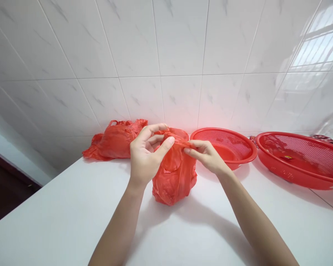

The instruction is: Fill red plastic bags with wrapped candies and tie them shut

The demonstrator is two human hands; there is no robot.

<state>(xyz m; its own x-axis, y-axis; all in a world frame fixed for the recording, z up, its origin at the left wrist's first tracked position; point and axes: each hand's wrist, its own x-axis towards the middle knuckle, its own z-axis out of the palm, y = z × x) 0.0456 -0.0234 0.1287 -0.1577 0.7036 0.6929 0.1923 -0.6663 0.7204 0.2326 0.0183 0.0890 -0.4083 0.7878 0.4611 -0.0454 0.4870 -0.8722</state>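
Pale tiles (180,40) with grey veining line the wall behind a white tabletop (58,214); at upper right we note a barred window's reflection (319,48). At centre, we see a red plastic bag (173,184), full and upright, in front of us; whether its base touches the surface or sits just above it, we cannot tell. Our left hand (148,151) holds the bag's gathered top between thumb and fingertips, the palm hollow; how firmly, we cannot judge. Our right hand (207,153) pinches the opposite side of that top between thumb and forefinger. To the left, against the wall, we find a second red bag (116,142), lying slumped. To the right we distinguish a red colander (251,155) and, just beside it, a larger red basket (294,179) with perforated walls.
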